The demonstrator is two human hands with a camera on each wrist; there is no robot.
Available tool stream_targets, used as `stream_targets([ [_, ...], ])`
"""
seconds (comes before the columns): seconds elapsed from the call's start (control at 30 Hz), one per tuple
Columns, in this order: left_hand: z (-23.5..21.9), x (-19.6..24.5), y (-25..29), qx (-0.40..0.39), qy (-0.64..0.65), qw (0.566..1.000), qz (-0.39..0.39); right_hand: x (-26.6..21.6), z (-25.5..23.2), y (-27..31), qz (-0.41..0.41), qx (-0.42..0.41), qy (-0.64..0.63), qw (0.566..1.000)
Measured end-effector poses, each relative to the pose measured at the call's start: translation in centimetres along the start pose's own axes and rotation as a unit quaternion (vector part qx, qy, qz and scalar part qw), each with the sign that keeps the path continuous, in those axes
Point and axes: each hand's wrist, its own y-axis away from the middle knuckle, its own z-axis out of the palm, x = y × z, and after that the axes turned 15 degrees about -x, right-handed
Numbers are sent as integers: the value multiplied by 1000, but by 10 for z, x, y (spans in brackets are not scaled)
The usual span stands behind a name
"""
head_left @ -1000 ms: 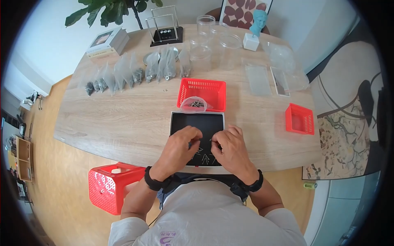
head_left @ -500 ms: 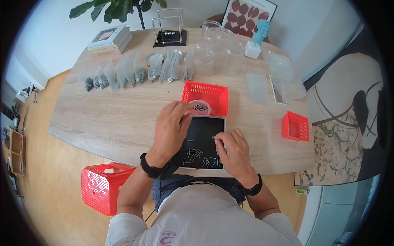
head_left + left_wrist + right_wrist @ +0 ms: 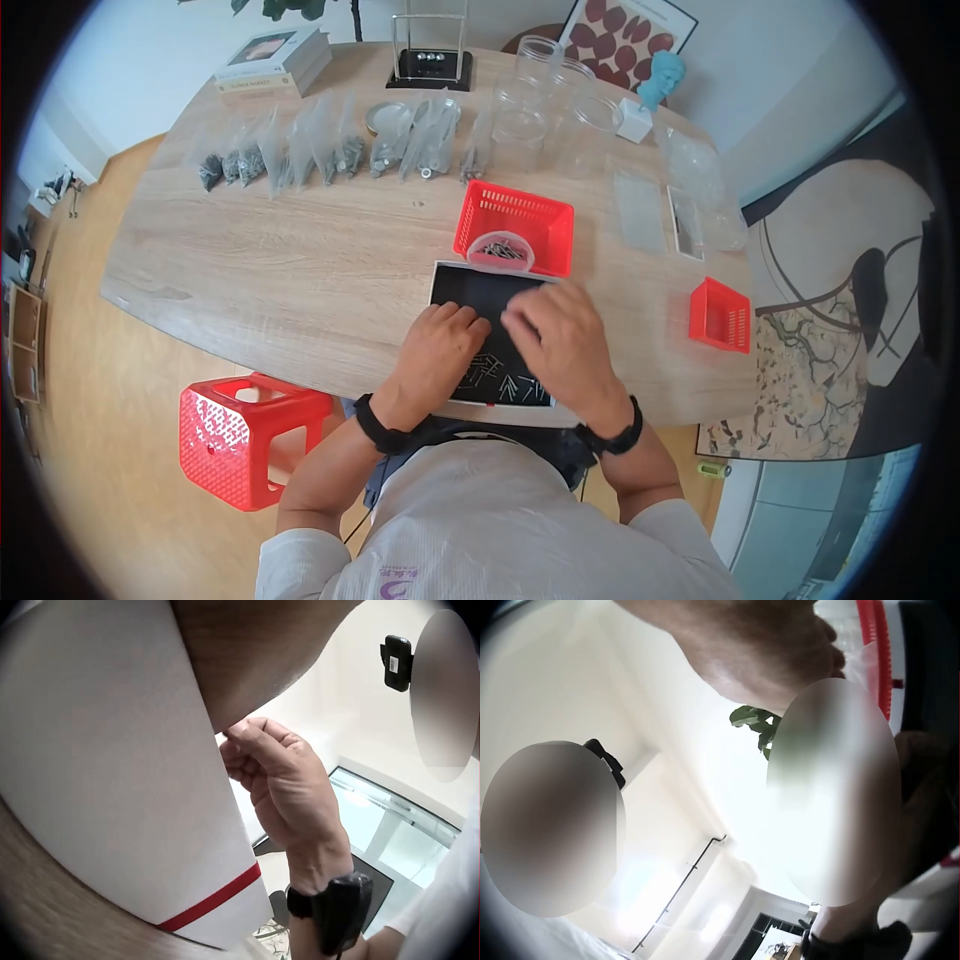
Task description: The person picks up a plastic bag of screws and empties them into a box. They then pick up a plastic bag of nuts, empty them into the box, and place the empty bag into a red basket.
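Observation:
A shallow white-edged tray with a black inside [image 3: 470, 283] stands at the table's front edge. Several small screws [image 3: 485, 370] lie loose in its near part. My left hand [image 3: 437, 350] is over the tray's left side, fingers bent down and fingertips hidden; I cannot tell what they hold. Over the right side is my right hand [image 3: 562, 340], blurred. Its thumb and forefinger meet in a pinch, and the small screw seen there earlier is now hidden. In the left wrist view, the right hand [image 3: 281, 776] shows the same pinch. Beyond the tray, a clear tub of screws [image 3: 502, 252] leans inside a red basket [image 3: 550, 235].
Several bags of hardware [image 3: 290, 155] stand in a row at the back left. Clear jars [image 3: 520, 125], a Newton's cradle [image 3: 430, 70] and a blue bust [image 3: 660, 80] are farther back. A small red basket [image 3: 720, 318] sits at the right, and a red stool [image 3: 225, 430] is below left.
My left hand went up to the tub's rim, then came back down over the tray. The right hand stayed over the tray's right side and has risen slightly. The head view has shifted.

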Motion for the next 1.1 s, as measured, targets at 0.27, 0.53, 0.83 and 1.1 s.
stream_targets([
  [0.27,7,-3,-3,34,38,999,2,-5,27,26,9,-208,68,976],
  [0.53,8,-2,-4,50,55,997,1,0,37,26,0,-211,61,976],
  [0.83,8,-2,-4,59,92,994,-9,3,38,27,3,-204,59,977],
  [1.1,-9,-3,-5,80,271,959,7,8,25,24,-17,-131,27,991],
])
